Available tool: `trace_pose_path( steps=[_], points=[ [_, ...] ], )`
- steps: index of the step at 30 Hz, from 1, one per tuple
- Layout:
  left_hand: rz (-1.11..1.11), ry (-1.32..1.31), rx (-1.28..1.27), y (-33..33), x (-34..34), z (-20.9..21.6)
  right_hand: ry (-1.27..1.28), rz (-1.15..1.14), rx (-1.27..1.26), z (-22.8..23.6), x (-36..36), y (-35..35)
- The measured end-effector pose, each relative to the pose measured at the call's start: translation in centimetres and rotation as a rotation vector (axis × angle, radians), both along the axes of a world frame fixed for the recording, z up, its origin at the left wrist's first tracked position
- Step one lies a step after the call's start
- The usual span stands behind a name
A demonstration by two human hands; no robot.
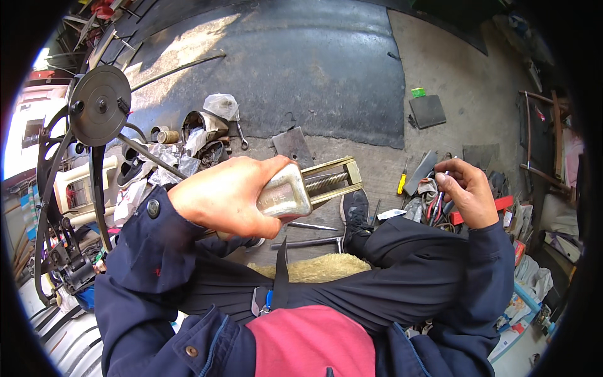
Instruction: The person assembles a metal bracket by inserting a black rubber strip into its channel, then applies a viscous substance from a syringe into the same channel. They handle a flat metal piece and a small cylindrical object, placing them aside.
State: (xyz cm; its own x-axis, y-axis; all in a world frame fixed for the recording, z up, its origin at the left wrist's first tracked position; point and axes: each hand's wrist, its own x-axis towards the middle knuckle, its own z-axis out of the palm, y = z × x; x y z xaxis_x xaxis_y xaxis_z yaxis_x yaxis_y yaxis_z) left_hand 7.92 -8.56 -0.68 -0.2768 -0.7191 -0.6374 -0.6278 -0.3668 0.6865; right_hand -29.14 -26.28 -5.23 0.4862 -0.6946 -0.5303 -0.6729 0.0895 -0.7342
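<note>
My left hand [217,196] is wrapped round a worn silver metal block with rounded corners [286,195]. From the block's right end juts a brass-coloured frame [348,174] of two parallel bars, with a threaded screw between them. This tool is held up over my lap, its frame pointing right. To the right, my right hand [470,193] is closed above a heap of small tools, thumb and fingertips brought together. Whatever may be in that pinch is too small to make out. A yellow-handled screwdriver [402,181] lies left of the right hand, beside a dark flat bar [421,173].
A machine with a round black wheel [100,105] stands at the left. Bags and scraps [204,129] lie beside it. A metal plate [293,146] rests ahead, and a dark square pad [428,112] farther right. A red bar [482,211] lies under the right wrist.
</note>
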Motion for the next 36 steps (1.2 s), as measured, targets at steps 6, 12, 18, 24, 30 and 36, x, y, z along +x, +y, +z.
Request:
trace_pose_path(
  steps=[6,12,18,24,30,36],
  points=[
    [-0.065,-0.102,-0.017,-0.1,-0.6,0.5,0.005,0.008,0.027,0.2,0.0,-0.3],
    [-0.061,-0.11,-0.029,0.1,-0.6,0.2,0.025,0.016,0.034,0.1,-0.1,-0.4],
    [-0.015,-0.037,0.017,-0.1,0.0,-0.2,0.015,0.001,0.041,0.1,0.0,-0.3],
    [0.046,0.031,0.064,-0.3,0.0,0.3,0.018,0.019,0.068,0.0,0.0,-0.7],
    [0.066,0.011,0.205,-0.5,-0.5,0.9,0.021,-0.023,0.073,-1.9,-2.5,-3.0],
    [0.034,-0.071,-0.035,0.5,-1.4,0.4,0.011,-0.193,0.088,-5.7,-7.3,-6.7]
  ],
)
